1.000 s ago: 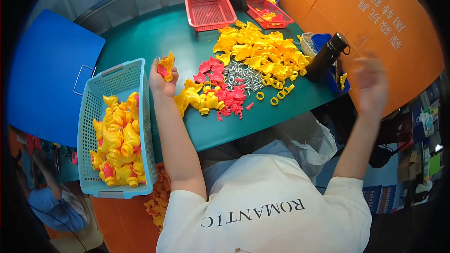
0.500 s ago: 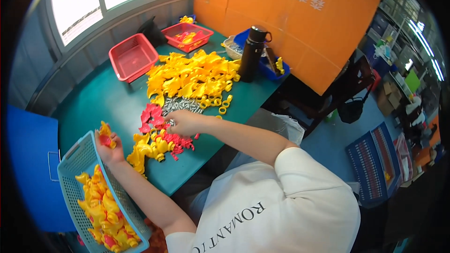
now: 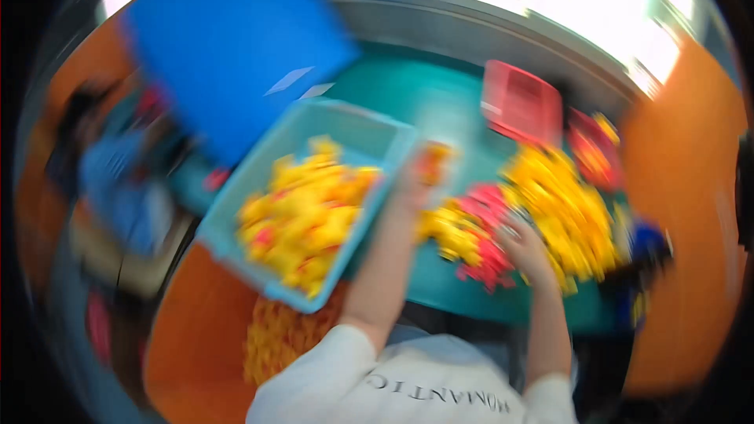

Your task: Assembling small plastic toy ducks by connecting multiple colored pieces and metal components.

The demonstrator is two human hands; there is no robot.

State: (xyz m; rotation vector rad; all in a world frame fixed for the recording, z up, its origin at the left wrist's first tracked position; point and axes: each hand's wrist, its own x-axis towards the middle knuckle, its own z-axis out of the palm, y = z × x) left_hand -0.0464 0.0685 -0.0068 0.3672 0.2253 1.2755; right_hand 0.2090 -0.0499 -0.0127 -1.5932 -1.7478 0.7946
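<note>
Motion blurs the view. My left hand (image 3: 410, 187) is closed around a yellow and red plastic toy piece (image 3: 436, 159), just beside the rim of a light blue plastic basket (image 3: 210, 229). Inside the basket lies a heap of yellow toy pieces with red parts (image 3: 310, 212). My right hand (image 3: 521, 245) reaches down at the edge of small grey metal parts (image 3: 516, 216); its fingers are smeared. Next to it lie small red plastic parts (image 3: 487, 267) and a few yellow toy pieces (image 3: 455, 235). A large pile of yellow plastic shells (image 3: 561, 204) spreads beyond it.
At the table's back stand a red tray (image 3: 522, 102) and a second red tray (image 3: 591, 149) with pieces in it. A blue panel (image 3: 236, 55) rises behind the basket. An orange container (image 3: 181, 330) with orange pieces is below it. Another person (image 3: 129, 180) sits at far left.
The view has swung left, so the basket and table appear shifted right, and the orange container and another person show. My left hand still holds the toy piece; my right remains by the metal parts.
</note>
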